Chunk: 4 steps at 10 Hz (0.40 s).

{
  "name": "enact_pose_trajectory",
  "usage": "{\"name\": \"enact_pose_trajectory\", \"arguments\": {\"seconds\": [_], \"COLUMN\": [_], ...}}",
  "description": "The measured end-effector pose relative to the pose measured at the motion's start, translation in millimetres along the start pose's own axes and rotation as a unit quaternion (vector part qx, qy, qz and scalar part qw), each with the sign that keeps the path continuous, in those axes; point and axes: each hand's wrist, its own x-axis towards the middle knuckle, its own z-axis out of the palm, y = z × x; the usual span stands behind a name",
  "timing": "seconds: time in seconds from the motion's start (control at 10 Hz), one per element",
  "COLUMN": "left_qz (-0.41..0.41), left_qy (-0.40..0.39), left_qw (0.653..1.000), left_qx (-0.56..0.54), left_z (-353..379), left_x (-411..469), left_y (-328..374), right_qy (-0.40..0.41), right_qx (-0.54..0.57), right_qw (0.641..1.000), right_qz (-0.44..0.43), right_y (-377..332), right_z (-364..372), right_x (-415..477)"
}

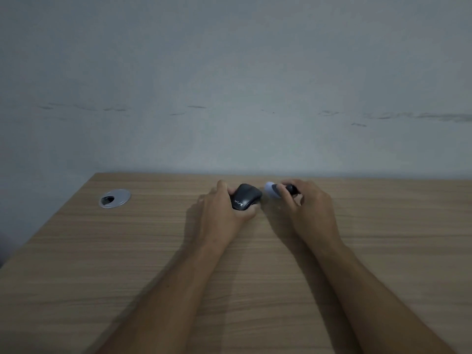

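A dark computer mouse point(245, 198) with pale lettering on its rear lies on the wooden desk point(127, 251) near the far edge. My left hand point(219, 208) grips it, fingers curled around its left side and thumb under its near end. Just to the right, my right hand point(304, 203) pinches a small dark object point(291, 189) whose pale round end point(271, 189) points toward the mouse. What that small object is cannot be told; most of it is hidden by my fingers.
A round silver cable grommet point(114, 198) is set in the desk at the far left. A pale scuffed wall point(229, 85) rises directly behind the desk's far edge. The desk's left edge runs diagonally toward the near left.
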Motion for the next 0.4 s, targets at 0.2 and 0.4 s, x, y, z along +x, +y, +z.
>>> {"name": "enact_pose_trajectory", "arguments": {"seconds": [0.2,0.4], "left_qz": [-0.033,-0.046], "left_qy": [0.025,0.007], "left_qw": [0.994,0.999], "left_qx": [0.104,-0.029], "left_z": [2,-18], "left_x": [-9,1], "left_y": [11,7], "right_qy": [-0.124,-0.044], "right_qx": [-0.057,0.030], "right_qw": [0.991,0.998], "right_qz": [0.004,0.037], "right_y": [1,-2], "right_z": [0,-10], "right_x": [-11,-15]}}
